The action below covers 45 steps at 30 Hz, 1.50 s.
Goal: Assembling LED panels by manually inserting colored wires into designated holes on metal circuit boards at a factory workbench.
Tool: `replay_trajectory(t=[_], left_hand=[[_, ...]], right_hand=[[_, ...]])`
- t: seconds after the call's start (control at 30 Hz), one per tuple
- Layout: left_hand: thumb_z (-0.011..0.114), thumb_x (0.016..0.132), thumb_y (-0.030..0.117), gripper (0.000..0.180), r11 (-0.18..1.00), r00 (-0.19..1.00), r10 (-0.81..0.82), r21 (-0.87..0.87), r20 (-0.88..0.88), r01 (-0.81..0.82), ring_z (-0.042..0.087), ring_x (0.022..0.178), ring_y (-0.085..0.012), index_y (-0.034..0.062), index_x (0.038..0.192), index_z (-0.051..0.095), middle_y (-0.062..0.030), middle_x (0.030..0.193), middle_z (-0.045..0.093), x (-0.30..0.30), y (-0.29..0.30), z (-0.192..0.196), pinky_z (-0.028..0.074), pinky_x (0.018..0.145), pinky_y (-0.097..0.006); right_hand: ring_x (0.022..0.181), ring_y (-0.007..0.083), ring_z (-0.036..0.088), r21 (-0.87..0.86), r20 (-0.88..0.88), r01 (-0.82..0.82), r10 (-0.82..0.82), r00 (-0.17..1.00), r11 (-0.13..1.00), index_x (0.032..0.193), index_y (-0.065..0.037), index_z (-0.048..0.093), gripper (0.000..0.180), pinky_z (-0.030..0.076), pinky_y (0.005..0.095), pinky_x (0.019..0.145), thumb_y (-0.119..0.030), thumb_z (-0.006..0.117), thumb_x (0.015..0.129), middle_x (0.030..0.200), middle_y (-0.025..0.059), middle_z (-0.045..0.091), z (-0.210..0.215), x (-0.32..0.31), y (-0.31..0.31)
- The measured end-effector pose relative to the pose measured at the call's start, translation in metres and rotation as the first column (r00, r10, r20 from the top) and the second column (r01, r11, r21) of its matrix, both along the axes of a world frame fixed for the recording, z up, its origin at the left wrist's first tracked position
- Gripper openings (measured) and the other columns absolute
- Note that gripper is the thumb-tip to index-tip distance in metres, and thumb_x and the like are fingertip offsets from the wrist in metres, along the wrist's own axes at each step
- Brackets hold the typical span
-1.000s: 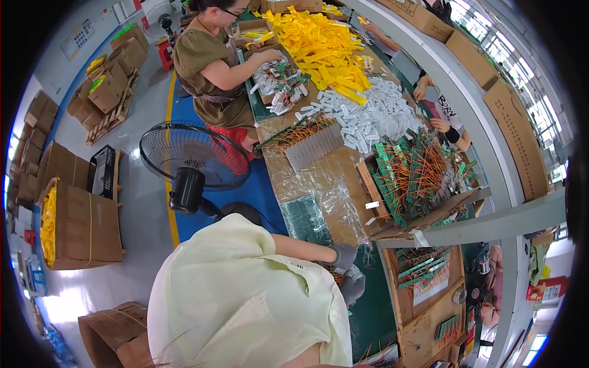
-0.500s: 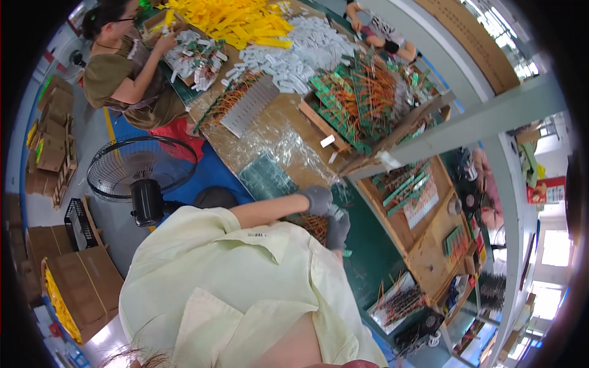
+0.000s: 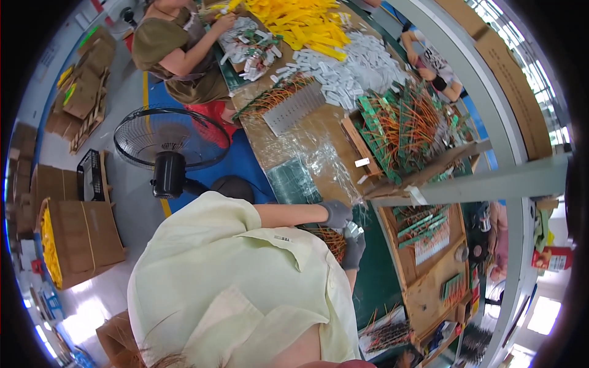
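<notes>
My left hand [image 3: 337, 214], in a grey glove, reaches in from the left over the bench. My right hand [image 3: 354, 249], gloved the same way, comes up to meet it. Between them is a small whitish, shiny piece [image 3: 353, 230], pinched by the fingers of both hands; its exact kind is too small to tell. Just below and left of the hands lies a bundle of orange-wired parts [image 3: 331, 241], partly hidden by my shirt and forearm. A dark green translucent sheet [image 3: 292, 181] lies on the bench beyond my left forearm.
Ahead are piles of white pieces [image 3: 350, 70] and yellow strips [image 3: 294, 21]. Green circuit boards with orange wires [image 3: 405, 126] fill a box behind a grey post [image 3: 478, 181]. A black fan [image 3: 169, 153] stands at left. Co-workers sit across the bench and at the far left.
The view has shifted, so the scene sits lower and further right. Both hands stay together at the small whitish piece, which now shows more plainly between the fingers.
</notes>
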State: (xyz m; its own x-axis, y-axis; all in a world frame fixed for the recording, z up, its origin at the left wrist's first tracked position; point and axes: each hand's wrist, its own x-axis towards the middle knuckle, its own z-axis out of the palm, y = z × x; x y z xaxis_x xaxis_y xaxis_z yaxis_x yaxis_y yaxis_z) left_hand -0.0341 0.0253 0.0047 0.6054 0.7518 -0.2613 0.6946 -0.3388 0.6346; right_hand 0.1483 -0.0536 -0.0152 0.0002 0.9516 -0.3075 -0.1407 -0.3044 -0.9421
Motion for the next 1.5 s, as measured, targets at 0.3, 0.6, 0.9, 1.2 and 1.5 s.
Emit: replay_trajectory(t=[0.3, 0.6, 0.9, 1.2, 1.5], left_hand=[[0.063, 0.078, 0.021, 0.029, 0.985, 0.985, 0.144, -0.107, 0.097, -0.134, 0.069, 0.093, -0.0341, 0.0125, 0.103, 0.075, -0.0154, 0.099, 0.073, -0.011, 0.001, 0.013, 0.053, 0.082, -0.045], [0.068, 0.078, 0.023, 0.029, 0.979, 0.996, 0.091, -0.188, 0.022, -0.085, 0.07, 0.094, -0.0292, 0.0137, 0.104, 0.076, -0.0115, 0.099, 0.074, -0.008, 0.003, 0.003, 0.053, 0.083, -0.042], [0.077, 0.079, 0.022, 0.029, 0.986, 0.907, 0.093, -0.167, 0.41, -0.025, 0.071, 0.08, -0.0215, 0.0082, 0.104, 0.075, -0.0072, 0.089, 0.076, -0.02, 0.0, -0.015, 0.054, 0.076, -0.037], [0.074, 0.067, 0.032, 0.035, 0.975, 0.975, 0.222, 0.036, -0.016, -0.221, 0.07, 0.083, -0.0366, 0.0047, 0.089, 0.077, -0.0195, 0.087, 0.072, 0.013, -0.022, 0.02, 0.055, 0.076, -0.046], [0.074, 0.074, 0.02, 0.025, 0.835, 0.783, 0.266, -0.54, 0.562, 0.104, 0.066, 0.072, -0.0196, 0.0078, 0.096, 0.076, -0.0065, 0.084, 0.074, 0.009, -0.01, -0.011, 0.053, 0.072, -0.037]], right_hand=[[0.089, 0.0141, 0.062, 0.036, 0.163, 0.039, -0.045, 0.986, 0.999, 0.113, 0.006, 0.066, 0.029, 0.049, 0.0282, 0.08, -0.007, 0.07, 0.088, 0.104, 0.0066, 0.069, 0.012, -0.01, 0.003], [0.089, 0.0133, 0.064, 0.07, 0.26, -0.066, 0.046, 0.964, 0.995, 0.111, 0.007, 0.067, 0.024, 0.051, 0.0292, 0.079, -0.007, 0.068, 0.092, 0.1, 0.0075, 0.071, 0.015, -0.013, -0.001], [0.094, 0.0161, 0.063, 0.04, -0.025, -0.056, 0.057, 0.998, 0.998, 0.109, 0.006, 0.067, 0.027, 0.051, 0.033, 0.083, -0.014, 0.065, 0.091, 0.104, 0.0063, 0.07, 0.032, -0.002, -0.009], [0.079, 0.0137, 0.06, 0.089, 0.292, -0.055, 0.027, 0.956, 0.994, 0.096, 0.006, 0.067, 0.016, 0.049, 0.0326, 0.07, -0.007, 0.064, 0.088, 0.088, 0.0038, 0.068, 0.011, -0.018, 0.003], [0.087, 0.0256, 0.065, -0.379, -0.599, -0.098, -0.164, 0.784, 0.92, 0.114, 0.002, 0.067, 0.029, 0.05, 0.0408, 0.078, -0.021, 0.057, 0.098, 0.101, 0.0062, 0.071, 0.014, 0.016, -0.02]])
